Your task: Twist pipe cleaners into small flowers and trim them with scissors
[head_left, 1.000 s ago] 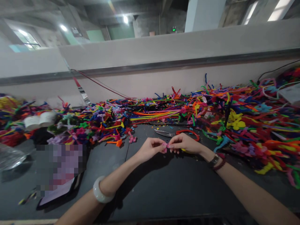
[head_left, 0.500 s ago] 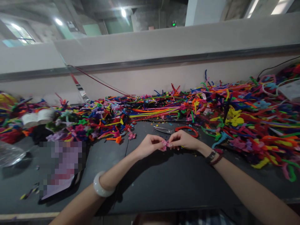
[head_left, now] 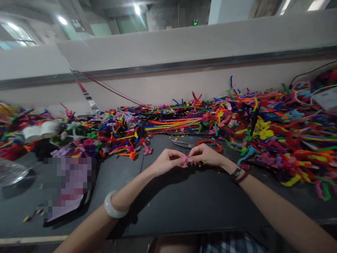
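Note:
Between my two hands, above the dark table, is a small pink pipe-cleaner flower (head_left: 185,161). The thumb and fingers of my left hand (head_left: 168,162) pinch its left side. On its right side the fingertips of my right hand (head_left: 205,155) close on it. The fingers cover part of the flower. Just behind my right hand lie scissors with red-orange handles (head_left: 216,144), their blades pointing left. Another pink pipe-cleaner flower (head_left: 147,150) rests on the table to the left, apart from my hands.
Heaps of coloured pipe cleaners (head_left: 284,119) run along the wall and round to the right. At left are white rolls (head_left: 40,130), a clear plastic container (head_left: 12,173) and a device with a blurred-out screen (head_left: 70,189). A white box with cables (head_left: 326,99) sits at far right.
The pink flower has turned slightly between my fingertips, and its petals show more. My hands stay almost in place, while the whole view shifts a little.

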Available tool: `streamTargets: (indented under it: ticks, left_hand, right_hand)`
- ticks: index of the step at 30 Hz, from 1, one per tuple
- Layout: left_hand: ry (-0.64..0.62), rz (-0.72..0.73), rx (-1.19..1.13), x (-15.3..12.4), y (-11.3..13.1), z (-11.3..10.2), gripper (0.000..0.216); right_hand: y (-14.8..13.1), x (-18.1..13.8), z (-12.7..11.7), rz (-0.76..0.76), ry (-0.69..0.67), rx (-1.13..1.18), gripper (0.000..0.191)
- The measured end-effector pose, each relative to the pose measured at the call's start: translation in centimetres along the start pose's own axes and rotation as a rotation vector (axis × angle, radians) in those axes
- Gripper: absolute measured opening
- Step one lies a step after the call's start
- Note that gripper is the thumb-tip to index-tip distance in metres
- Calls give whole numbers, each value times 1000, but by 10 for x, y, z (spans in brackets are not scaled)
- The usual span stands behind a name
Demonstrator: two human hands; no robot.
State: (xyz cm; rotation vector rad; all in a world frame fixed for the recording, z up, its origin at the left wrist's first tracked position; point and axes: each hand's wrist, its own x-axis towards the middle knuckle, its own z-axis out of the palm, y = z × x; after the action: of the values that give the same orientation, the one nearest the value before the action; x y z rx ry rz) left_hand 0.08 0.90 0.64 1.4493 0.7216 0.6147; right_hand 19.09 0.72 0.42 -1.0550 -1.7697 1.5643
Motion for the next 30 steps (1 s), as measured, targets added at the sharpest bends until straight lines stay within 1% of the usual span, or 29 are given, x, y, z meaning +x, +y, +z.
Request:
streamTargets:
  ticks: [9,16,19,24,27,30]
  left_hand:
    - [-30,-26,0,1,-3,1,26]
    - [-60,-59,-134,1,-5,-2,26]
    - [-66,-65,-154,1,-6,-2,26]
    - [-66,-51,-114,0,-3,0,26]
    - [-35,-42,-59,-1,-1,3,23]
    - [-2,-33,-16,-1,-2,5,21]
  right_hand:
    - [1,1,1,1,2,-32,19]
    - [4,2,-2,5,-1,-3,20]
    - [5,2,-3,5,-1,-12,21]
    - [2,1,0,9,-9,-35,23]
    - [-3,-1,4,5,-8,-70,25]
    - [-7,-2,9,-9,18,-153,27]
